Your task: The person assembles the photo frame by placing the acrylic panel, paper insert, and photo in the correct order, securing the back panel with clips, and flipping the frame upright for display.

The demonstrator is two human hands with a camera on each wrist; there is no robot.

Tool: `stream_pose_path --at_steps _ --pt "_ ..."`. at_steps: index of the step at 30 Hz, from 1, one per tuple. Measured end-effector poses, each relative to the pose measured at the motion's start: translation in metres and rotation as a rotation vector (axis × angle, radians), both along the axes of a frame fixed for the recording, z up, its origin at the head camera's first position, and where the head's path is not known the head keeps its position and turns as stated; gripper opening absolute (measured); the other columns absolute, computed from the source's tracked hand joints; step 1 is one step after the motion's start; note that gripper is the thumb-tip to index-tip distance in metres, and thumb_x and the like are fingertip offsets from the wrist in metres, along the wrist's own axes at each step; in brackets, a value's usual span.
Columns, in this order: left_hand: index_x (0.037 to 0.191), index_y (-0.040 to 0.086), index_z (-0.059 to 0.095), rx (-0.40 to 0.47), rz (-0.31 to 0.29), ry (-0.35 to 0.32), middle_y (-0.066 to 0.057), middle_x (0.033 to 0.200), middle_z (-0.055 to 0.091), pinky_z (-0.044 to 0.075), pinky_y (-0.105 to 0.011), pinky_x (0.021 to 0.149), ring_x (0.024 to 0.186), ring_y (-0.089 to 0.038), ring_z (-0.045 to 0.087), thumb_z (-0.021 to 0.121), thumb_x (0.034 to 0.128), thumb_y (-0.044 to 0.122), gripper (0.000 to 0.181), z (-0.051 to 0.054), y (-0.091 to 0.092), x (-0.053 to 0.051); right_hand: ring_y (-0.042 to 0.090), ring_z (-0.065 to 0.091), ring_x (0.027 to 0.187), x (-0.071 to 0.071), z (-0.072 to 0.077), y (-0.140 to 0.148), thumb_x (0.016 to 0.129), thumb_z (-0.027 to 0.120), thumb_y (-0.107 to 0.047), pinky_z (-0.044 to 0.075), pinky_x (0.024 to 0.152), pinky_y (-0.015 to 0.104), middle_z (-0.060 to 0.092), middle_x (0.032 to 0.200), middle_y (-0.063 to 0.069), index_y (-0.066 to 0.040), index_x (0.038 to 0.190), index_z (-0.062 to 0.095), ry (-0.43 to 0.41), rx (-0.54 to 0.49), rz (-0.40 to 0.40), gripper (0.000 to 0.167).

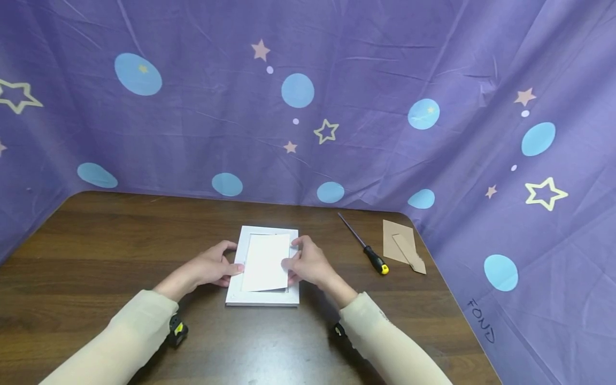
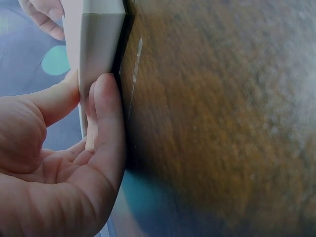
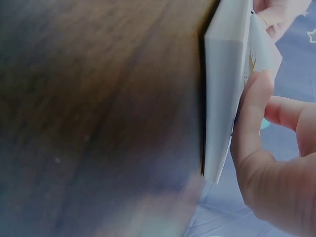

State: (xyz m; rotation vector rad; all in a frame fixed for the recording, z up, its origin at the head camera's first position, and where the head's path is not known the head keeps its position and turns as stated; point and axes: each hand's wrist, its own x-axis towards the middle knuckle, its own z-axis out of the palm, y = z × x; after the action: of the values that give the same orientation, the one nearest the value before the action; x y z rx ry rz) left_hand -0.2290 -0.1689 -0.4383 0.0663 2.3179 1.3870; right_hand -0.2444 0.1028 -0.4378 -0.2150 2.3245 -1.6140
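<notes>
A white picture frame lies face down or up, I cannot tell which, on the wooden table. My left hand grips its left border, the thumb on top and the fingers along the outer side; the left wrist view shows these fingers against the frame's edge. Over the frame's opening is a blank white sheet, slightly askew. My right hand pinches the sheet's right edge between thumb and fingers. In the right wrist view the sheet stands tilted up from the frame.
To the right lies a screwdriver with a black and yellow handle. Beyond it, near the table's right edge, is a brown backing board with a stand leg. A purple patterned cloth hangs behind the table.
</notes>
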Motion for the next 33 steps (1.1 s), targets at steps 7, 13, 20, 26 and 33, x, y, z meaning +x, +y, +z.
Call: stream_pose_path --at_steps 7,13,20,26,33 --pt "0.160 -0.006 0.027 -0.009 0.004 -0.001 -0.014 0.089 0.060 0.063 -0.033 0.070 0.073 -0.020 0.063 0.073 0.1022 0.017 0.078 0.000 0.000 0.000 0.015 0.067 0.046 0.001 -0.001 -0.004 0.094 0.071 -0.001 0.059 0.049 0.032 0.068 0.063 0.005 0.003 0.139 0.058 0.206 0.241 0.058 0.048" --pt "0.160 -0.005 0.028 -0.010 0.010 -0.010 -0.014 0.090 0.060 0.063 -0.032 0.070 0.073 -0.019 0.063 0.073 0.1018 0.017 0.077 0.000 0.001 -0.001 0.012 0.064 0.044 0.001 0.003 -0.008 0.096 0.069 -0.004 0.053 0.047 0.026 0.065 0.059 -0.001 0.001 0.135 0.066 0.287 0.373 0.099 0.040" --pt "0.160 -0.007 0.027 -0.002 0.003 -0.006 -0.014 0.089 0.060 0.063 -0.033 0.070 0.073 -0.019 0.064 0.073 0.1022 0.015 0.076 0.000 0.001 0.000 0.010 0.062 0.044 0.000 0.005 -0.011 0.096 0.068 -0.005 0.055 0.045 0.027 0.068 0.067 0.002 0.001 0.135 0.068 0.310 0.425 0.124 0.040" --pt "0.159 -0.006 0.028 -0.001 0.014 -0.006 -0.013 0.089 0.059 0.063 -0.033 0.070 0.073 -0.019 0.064 0.073 0.1019 0.015 0.076 0.000 0.000 0.001 0.009 0.061 0.044 -0.001 0.007 -0.012 0.095 0.068 -0.004 0.055 0.045 0.026 0.072 0.074 0.005 0.000 0.135 0.068 0.300 0.451 0.129 0.041" --pt "0.160 -0.006 0.028 -0.010 0.015 -0.006 -0.014 0.090 0.060 0.063 -0.034 0.070 0.073 -0.020 0.064 0.073 0.1020 0.016 0.076 0.001 0.000 0.000 0.007 0.059 0.042 -0.001 0.006 -0.014 0.094 0.068 -0.004 0.052 0.043 0.024 0.070 0.069 0.003 0.001 0.134 0.068 0.317 0.486 0.125 0.041"
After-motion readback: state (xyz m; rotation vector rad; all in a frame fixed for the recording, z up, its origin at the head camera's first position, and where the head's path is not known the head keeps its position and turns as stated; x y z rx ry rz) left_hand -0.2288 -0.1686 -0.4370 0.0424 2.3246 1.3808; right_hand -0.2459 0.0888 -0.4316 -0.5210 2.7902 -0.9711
